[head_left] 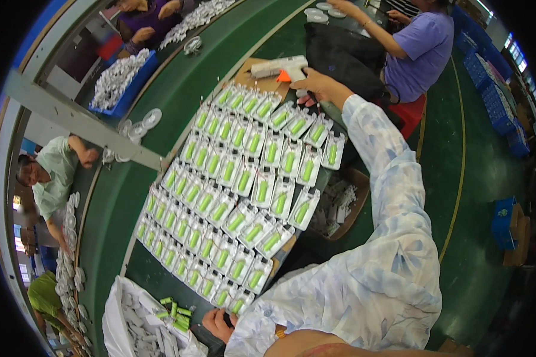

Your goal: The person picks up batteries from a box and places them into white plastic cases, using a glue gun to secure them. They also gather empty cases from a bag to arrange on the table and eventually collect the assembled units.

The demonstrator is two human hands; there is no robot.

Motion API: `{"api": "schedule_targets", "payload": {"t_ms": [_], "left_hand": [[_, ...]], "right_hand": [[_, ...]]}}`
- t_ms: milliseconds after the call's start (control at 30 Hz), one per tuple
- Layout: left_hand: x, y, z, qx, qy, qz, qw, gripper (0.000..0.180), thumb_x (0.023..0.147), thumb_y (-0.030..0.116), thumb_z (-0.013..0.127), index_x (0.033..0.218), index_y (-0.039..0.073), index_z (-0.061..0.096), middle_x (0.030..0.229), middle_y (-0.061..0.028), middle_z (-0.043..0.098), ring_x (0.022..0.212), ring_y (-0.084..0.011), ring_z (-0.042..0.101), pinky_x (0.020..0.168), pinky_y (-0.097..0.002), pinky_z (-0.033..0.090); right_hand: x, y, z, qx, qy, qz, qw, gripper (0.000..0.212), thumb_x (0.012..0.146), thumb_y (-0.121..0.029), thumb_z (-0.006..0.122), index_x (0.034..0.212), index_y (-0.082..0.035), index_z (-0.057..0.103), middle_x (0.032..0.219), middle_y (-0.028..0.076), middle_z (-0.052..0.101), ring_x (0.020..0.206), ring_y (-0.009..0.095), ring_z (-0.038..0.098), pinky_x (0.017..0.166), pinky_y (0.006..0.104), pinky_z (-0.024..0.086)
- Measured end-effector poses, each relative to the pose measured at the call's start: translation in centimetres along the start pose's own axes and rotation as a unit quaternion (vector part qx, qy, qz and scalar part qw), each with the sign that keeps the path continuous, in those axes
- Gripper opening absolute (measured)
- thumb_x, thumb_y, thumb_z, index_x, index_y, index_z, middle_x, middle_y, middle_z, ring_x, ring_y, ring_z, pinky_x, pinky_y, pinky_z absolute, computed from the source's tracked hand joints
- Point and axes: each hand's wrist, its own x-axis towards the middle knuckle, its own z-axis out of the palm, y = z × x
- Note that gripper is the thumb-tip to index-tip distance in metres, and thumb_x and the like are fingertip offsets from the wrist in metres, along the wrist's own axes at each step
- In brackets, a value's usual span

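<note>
My right hand (320, 86) is at the far end of the table, its fingers around the handle of a white glue gun (278, 66) with an orange trigger. The gun's nose points left, over a piece of cardboard. Close to my body, my left hand (218, 325) rests with curled fingers by the table's near edge, beside a dark object; what it holds, if anything, is hidden. Between my hands lie rows of white plastic casings (238, 137), each with a green cylindrical battery and thin wires. Loose green batteries (177, 314) lie just left of my left hand.
A white bag (120, 318) of small white parts stands at the near left. Under my right arm is a cardboard box (356, 189) of parts. A green conveyor belt (110, 205) and a metal post (89, 122) run along the left. Co-workers sit across and at the far right.
</note>
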Motion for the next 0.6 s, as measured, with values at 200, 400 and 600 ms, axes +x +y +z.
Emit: {"api": "schedule_targets", "payload": {"t_ms": [200,400,600], "left_hand": [[1.9,3.0,0.2,-0.055,0.051,-0.06,0.995,0.026,0.082,0.013,0.068,0.103,0.0,0.06,0.103,-0.0172,0.053,0.093,-0.0347,0.05,0.081,-0.0458,0.041],[1.5,3.1,-0.4,-0.046,0.07,-0.05,0.995,0.025,0.086,0.016,0.065,0.103,-0.001,0.059,0.103,-0.0169,0.052,0.094,-0.0335,0.049,0.083,-0.0452,0.041],[6.4,3.9,-4.2,-0.029,0.048,0.064,0.996,0.022,0.092,0.019,0.055,0.107,0.003,0.057,0.105,-0.0147,0.053,0.095,-0.034,0.05,0.083,-0.0462,0.041]], "right_hand": [[-0.2,1.4,-1.5,-0.111,0.103,-0.13,0.98,0.059,0.086,-0.02,0.069,0.135,0.0,0.043,0.074,0.008,0.061,0.05,0.01,0.054,0.038,0.0248,0.037],[-1.7,1.2,-1.4,-0.295,0.188,-0.136,0.927,0.058,0.087,-0.032,0.068,0.13,0.002,0.053,0.089,0.015,0.069,0.064,0.022,0.065,0.056,0.0318,0.052],[-12.6,4.1,-1.1,-0.318,0.311,-0.357,0.821,0.03,0.083,-0.028,0.067,0.094,0.0,0.064,0.084,0.023,0.067,0.082,0.041,0.066,0.074,0.0458,0.053]]}}
